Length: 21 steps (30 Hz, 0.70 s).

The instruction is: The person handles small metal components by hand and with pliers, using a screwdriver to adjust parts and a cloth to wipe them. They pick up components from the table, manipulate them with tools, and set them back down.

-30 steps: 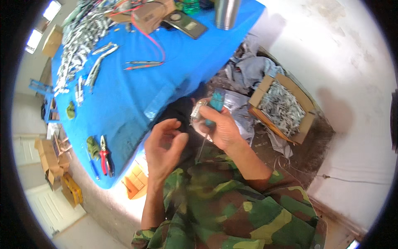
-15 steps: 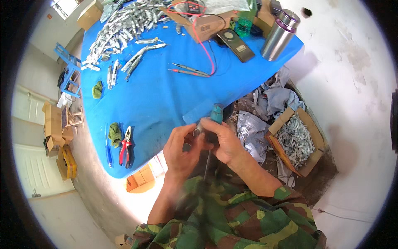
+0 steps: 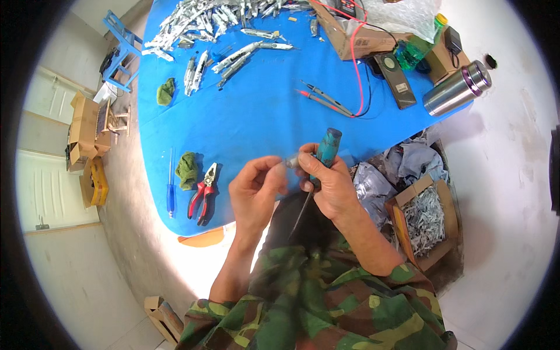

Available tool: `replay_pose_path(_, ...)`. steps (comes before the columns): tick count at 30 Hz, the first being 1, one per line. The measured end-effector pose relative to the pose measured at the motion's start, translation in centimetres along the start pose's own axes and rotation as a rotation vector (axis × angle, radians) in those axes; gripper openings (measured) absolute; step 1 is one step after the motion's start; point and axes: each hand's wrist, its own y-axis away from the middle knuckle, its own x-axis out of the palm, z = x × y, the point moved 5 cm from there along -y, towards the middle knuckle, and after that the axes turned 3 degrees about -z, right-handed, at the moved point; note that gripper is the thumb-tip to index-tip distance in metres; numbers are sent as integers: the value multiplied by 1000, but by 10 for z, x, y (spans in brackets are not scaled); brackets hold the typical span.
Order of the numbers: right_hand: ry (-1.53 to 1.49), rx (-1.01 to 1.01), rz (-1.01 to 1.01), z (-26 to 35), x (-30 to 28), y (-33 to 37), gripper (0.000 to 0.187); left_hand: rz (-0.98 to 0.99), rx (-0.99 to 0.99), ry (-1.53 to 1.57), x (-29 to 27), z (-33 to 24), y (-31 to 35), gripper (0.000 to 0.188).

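My right hand (image 3: pixel 329 186) is closed round a screwdriver with a worn teal handle (image 3: pixel 329 147). Its thin metal shaft (image 3: pixel 300 214) slants down toward my lap. Between that hand's thumb and fingers sits a small grey, roughly cylindrical part (image 3: pixel 293 161), mostly covered. My left hand (image 3: pixel 255 192) is curled in a pinch right beside the part's left end; what lies between its fingertips, if anything, is too small to tell. Both hands are held over the near edge of the blue-covered table (image 3: pixel 251 128).
Red-handled pliers (image 3: pixel 203 195), a green cloth (image 3: pixel 186 170) and a blue screwdriver (image 3: pixel 170 195) lie at left. Slim silvery pieces (image 3: pixel 216 20) are heaped at the back. Meter probes (image 3: pixel 326 100), a steel flask (image 3: pixel 458 90) and a carton of metallic scraps (image 3: pixel 424 224) are toward the right.
The teal screwdriver handle has tipped up and shows more fully above my right hand. My hands have drawn slightly apart, uncovering the grey part. The whole view has shifted.
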Motion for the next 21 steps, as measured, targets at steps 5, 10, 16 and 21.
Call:
replay_pose_path(5,77,25,25,-6,8,-15,20,-34,-76,-39,-15,-4,-16,19)
replay_pose_path(10,-27,83,4,-11,13,-30,19,-44,-55,69,-18,-9,-28,21)
replay_pose_path(16,-74,149,-58,-23,18,-37,16,5,-144,76,-24,15,-36,23)
replay_pose_path(21,-41,142,-20,-25,24,-45,16,-56,-138,50,-31,24,-50,20)
